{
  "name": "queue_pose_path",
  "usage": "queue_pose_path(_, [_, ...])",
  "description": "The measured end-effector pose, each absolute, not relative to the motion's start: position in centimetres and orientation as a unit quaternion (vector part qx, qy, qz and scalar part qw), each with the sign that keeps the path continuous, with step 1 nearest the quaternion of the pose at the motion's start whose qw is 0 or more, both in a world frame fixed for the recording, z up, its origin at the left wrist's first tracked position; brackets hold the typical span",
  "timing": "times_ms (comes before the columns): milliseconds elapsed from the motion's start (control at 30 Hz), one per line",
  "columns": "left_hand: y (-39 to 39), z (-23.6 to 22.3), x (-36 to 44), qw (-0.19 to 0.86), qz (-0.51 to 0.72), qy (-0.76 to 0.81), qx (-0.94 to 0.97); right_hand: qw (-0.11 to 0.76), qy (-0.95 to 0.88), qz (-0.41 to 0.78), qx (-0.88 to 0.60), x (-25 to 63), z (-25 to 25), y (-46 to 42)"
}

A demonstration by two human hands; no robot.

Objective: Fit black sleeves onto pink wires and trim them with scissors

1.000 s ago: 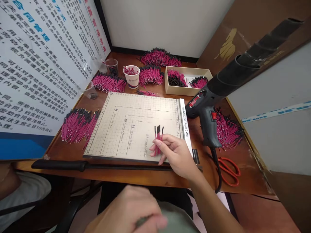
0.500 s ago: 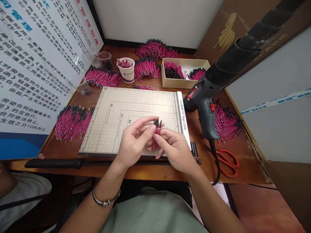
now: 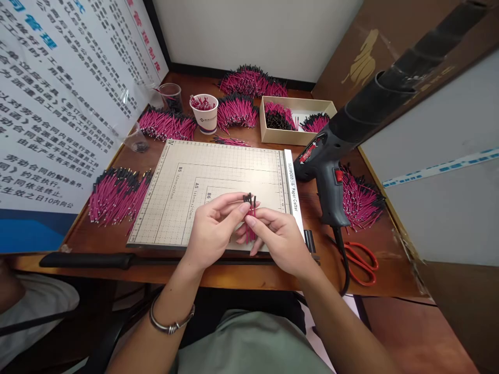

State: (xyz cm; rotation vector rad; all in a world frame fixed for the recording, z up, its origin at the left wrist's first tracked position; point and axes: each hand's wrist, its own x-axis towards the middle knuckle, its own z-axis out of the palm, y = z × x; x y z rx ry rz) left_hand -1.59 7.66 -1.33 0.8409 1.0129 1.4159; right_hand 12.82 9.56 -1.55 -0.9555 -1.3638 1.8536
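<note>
Both hands meet above the front of a paper cutter [image 3: 183, 208] with a printed grid. Between their fingertips is a small bunch of pink wires [image 3: 250, 235] with black sleeved ends pointing away from me. My left hand [image 3: 216, 226] pinches the bunch near the black ends, thumb on top. Lower down, my right hand [image 3: 276, 236] grips the same wires between thumb and fingers. Part of the bunch is hidden behind the thumbs. The cutter's black-handled arm [image 3: 88, 261] lies along the table's front edge.
A heat gun [image 3: 331, 182] stands at the right, near red-handled scissors [image 3: 362, 264]. Piles of pink wires [image 3: 117, 197] lie left, right and behind the cutter. At the back are a paper cup [image 3: 206, 122], clear plastic cups [image 3: 171, 97] and a cardboard box [image 3: 290, 136]. Someone's sleeve [image 3: 42, 306] shows at lower left.
The black wire ends sit slightly lower and closer together between the fingers. Both hands keep their hold in nearly the same place. The view has shifted slightly.
</note>
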Motion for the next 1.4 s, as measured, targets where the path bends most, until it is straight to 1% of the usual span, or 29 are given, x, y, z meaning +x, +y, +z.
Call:
queue_pose_path(367, [7.57, -1.31, -1.74, 0.575, 0.587, 0.435, 0.368, 0.318, -0.524, 0.702, -0.362, 12.87, -1.4, 9.59])
queue_pose_path(767, [7.48, -1.47, -1.85, 0.559, 0.583, 0.451, 0.38, 0.327, -0.529, 0.689, -0.372, 12.79, -1.38, 9.33])
queue_pose_path(1400, [7.47, -1.33, -1.78, 0.574, 0.571, 0.45, 0.378, 0.318, -0.535, 0.69, -0.37, 12.78, -1.18, 9.42])
